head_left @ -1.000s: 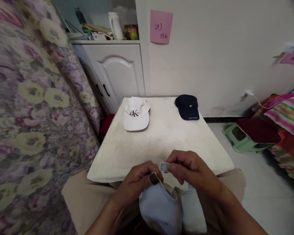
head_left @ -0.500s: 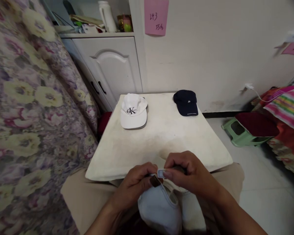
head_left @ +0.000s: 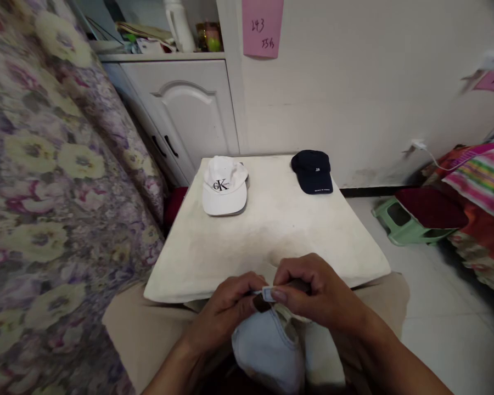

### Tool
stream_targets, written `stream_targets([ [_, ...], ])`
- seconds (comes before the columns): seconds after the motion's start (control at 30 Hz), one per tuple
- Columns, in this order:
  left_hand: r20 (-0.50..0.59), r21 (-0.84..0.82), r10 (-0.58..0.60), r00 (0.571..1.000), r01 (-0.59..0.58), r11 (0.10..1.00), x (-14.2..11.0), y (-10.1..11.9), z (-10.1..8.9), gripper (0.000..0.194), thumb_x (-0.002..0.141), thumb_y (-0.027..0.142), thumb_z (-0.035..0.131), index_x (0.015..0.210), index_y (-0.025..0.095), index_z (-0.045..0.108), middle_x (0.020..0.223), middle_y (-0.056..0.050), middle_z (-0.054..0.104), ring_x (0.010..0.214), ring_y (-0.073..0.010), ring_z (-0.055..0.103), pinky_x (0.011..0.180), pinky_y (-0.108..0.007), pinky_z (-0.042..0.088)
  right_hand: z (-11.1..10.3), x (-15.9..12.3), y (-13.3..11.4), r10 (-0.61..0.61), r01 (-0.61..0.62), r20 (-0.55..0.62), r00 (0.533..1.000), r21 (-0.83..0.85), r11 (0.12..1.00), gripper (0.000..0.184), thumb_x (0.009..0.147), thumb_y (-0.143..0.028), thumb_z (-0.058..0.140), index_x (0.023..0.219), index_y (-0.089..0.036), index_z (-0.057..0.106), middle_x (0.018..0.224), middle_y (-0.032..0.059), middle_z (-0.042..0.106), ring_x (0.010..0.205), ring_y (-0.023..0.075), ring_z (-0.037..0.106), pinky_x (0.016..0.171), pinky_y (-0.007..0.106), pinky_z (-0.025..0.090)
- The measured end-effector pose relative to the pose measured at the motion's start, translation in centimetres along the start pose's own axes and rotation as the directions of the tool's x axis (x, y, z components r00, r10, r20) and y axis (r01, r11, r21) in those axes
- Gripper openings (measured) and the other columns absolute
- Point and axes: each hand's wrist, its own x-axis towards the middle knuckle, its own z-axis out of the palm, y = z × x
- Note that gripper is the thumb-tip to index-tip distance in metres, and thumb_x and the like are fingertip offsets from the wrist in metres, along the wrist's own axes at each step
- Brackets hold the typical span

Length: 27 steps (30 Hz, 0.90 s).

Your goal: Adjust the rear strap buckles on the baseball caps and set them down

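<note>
A light blue cap (head_left: 267, 348) is held over my lap, just in front of the table's near edge, with its back opening toward me. My left hand (head_left: 224, 312) pinches the left side of its back strap, by a dark brown patch. Between thumb and fingers, my right hand (head_left: 313, 291) grips the strap's light end (head_left: 267, 294), which meets the left side. Part of a brown piece shows under the right fingers. The cap's far side is mostly hidden by my hands.
A white cap (head_left: 224, 186) with black letters lies at the table's (head_left: 271, 236) back left, a navy cap (head_left: 313, 171) at its back right. A floral curtain (head_left: 66, 192) hangs at left; a green stool (head_left: 411, 219) stands at right. Behind are a white cabinet (head_left: 189, 109) and a wall.
The strap's light end has shifted slightly left, closer to the brown patch under my left thumb. Both hands keep hold of the cap; the other caps have not moved.
</note>
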Motion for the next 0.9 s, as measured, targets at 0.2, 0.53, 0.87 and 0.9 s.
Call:
stream_targets([
  [0.2,-0.005,-0.016,-0.013,1.0,0.013,1.0,-0.06,-0.26,0.02,0.022,0.094,0.036,0.062,0.086,0.017,0.07,0.078,-0.001,0.061,0.071,-0.0137,0.05,0.063,-0.024,0.036,-0.2,-0.11,-0.18,-0.004,0.004,0.016,1.0,-0.018,1.0,0.014,0.082,-0.018,0.067,0.069,-0.016,0.062,0.054,-0.0073,0.046,0.049,0.0059,0.035,0.044,0.018,0.027],
  [0.53,0.037,0.092,-0.011,0.999,0.008,0.996,0.22,0.25,-0.2,0.022,0.095,0.034,0.059,0.087,0.016,0.069,0.076,-0.002,0.06,0.069,-0.0136,0.049,0.062,-0.024,0.036,-0.64,-0.13,-0.54,-0.028,0.028,-0.001,1.0,-0.122,0.992,0.012,0.079,-0.013,0.066,0.068,-0.016,0.061,0.055,-0.0076,0.044,0.05,0.0061,0.032,0.046,0.019,0.028],
  [0.87,0.042,0.101,-0.051,0.998,0.047,0.994,0.34,0.59,0.1,0.022,0.095,0.035,0.058,0.088,0.016,0.068,0.075,-0.001,0.058,0.067,-0.0132,0.047,0.059,-0.023,0.035,-0.88,-0.14,-0.37,0.016,-0.012,0.039,0.999,-0.114,0.993,0.014,0.081,-0.016,0.066,0.069,-0.016,0.059,0.055,-0.0077,0.043,0.05,0.0063,0.033,0.045,0.019,0.026],
  [0.9,0.041,0.099,-0.058,0.997,0.053,0.994,0.34,0.63,0.12,0.022,0.095,0.034,0.058,0.088,0.016,0.068,0.076,-0.001,0.059,0.067,-0.0129,0.047,0.059,-0.023,0.035,-0.92,-0.13,-0.4,0.019,-0.014,0.042,0.999,-0.125,0.992,0.014,0.081,-0.016,0.065,0.069,-0.016,0.059,0.055,-0.0077,0.043,0.05,0.0064,0.033,0.045,0.019,0.026],
])
